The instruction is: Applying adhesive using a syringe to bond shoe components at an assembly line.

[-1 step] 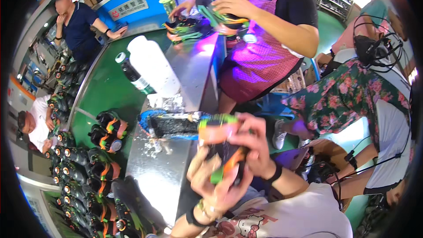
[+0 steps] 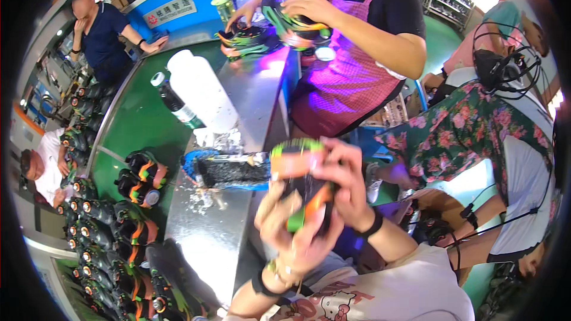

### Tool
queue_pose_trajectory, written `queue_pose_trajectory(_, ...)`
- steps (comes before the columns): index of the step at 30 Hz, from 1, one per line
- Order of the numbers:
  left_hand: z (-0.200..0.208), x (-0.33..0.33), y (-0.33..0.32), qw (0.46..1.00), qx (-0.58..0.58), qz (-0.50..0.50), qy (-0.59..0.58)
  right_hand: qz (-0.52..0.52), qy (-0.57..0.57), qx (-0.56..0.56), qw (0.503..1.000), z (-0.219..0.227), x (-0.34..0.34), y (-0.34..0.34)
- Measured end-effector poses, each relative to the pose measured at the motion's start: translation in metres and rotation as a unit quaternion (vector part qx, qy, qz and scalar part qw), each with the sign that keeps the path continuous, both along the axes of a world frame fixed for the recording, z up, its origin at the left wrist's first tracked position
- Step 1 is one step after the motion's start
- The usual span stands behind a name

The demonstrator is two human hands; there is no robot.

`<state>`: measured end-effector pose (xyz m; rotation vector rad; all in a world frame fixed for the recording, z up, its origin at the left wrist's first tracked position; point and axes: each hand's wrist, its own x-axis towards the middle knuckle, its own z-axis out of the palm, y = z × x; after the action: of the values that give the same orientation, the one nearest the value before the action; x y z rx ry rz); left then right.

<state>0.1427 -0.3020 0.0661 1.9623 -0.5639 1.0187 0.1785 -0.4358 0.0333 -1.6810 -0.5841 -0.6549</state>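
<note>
Both of my hands hold a black shoe [image 2: 301, 185] with orange, pink and green parts above the table's near edge. My left hand [image 2: 291, 226] wraps its lower part, fingers bent against its side. From the right, my right hand [image 2: 345, 181] grips the upper part, its fingers curled over the pink end. Just left of the shoe, a blue-edged tray [image 2: 253, 186] with a dark, rough inside lies on the metal table [image 2: 205, 235]. White scraps are scattered around that tray.
A large white bottle [image 2: 202, 89] and a dark bottle [image 2: 177, 102] stand beyond the tray. Several shoes [image 2: 134, 226] line the green surface at left. Across the table, a person in a pink apron [image 2: 351, 83] handles another shoe [image 2: 291, 21]. Another person [image 2: 107, 30] stands far left.
The camera view has shifted slightly. My hands and the shoe appear a little higher relative to the tray. Both hands keep their hold.
</note>
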Motion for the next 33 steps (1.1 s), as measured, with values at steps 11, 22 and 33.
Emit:
queue_pose_trajectory(11,-0.076,0.094,-0.084,0.993,-0.108,-0.011,-0.040,-0.021,0.024,0.066,0.997,-0.040,0.087,-0.069)
queue_pose_trajectory(22,-0.103,0.114,-0.072,0.996,-0.064,-0.006,-0.054,-0.125,0.084,-0.058,0.987,-0.043,0.086,-0.070)
queue_pose_trajectory(33,-0.104,0.132,-0.079,0.997,-0.016,0.004,-0.070,-0.127,0.212,-0.065,0.967,-0.028,0.086,-0.079)
